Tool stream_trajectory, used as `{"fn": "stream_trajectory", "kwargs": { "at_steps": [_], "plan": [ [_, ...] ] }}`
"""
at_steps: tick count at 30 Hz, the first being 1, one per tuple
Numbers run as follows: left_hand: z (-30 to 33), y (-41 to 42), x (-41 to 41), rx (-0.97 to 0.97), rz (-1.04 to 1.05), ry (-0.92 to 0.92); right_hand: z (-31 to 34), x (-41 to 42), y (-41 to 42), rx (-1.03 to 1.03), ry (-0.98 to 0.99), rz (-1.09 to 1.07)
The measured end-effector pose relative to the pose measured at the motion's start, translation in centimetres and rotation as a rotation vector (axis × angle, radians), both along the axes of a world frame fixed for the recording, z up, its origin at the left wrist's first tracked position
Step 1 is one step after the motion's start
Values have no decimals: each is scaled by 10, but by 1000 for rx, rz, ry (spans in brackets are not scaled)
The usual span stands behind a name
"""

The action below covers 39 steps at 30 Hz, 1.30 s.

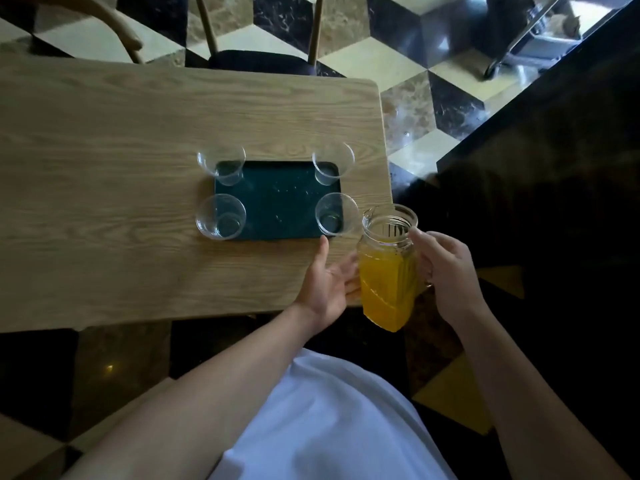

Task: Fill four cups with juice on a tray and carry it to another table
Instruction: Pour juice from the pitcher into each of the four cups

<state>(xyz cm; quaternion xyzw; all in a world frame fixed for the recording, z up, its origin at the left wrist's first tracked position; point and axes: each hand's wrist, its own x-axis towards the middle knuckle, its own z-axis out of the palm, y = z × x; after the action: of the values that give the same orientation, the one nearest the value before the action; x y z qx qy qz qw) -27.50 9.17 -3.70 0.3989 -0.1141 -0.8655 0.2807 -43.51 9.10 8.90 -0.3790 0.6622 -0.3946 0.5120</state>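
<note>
While hands (446, 268) grip juice pitcher (388, 271), four empty cups (221, 216), dark tray (277, 202)

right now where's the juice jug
In the head view the juice jug sits at the table's near right corner, held between both hands, just right of the tray's nearest cup.

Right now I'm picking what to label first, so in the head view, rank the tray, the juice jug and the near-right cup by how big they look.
1. tray, largest.
2. juice jug; it sits nearer the camera, which inflates it.
3. near-right cup, smallest.
</note>
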Motion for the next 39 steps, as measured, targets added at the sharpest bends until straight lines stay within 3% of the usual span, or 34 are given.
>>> {"fn": "stream_trajectory", "kwargs": {
  "at_steps": [18,39],
  "plan": [
    [-29,-7,0,240,128,130,-25,2,-44,214,139,237],
    [-38,2,-2,246,99,48,-38,14,-51,301,238,242]
  ]
}}
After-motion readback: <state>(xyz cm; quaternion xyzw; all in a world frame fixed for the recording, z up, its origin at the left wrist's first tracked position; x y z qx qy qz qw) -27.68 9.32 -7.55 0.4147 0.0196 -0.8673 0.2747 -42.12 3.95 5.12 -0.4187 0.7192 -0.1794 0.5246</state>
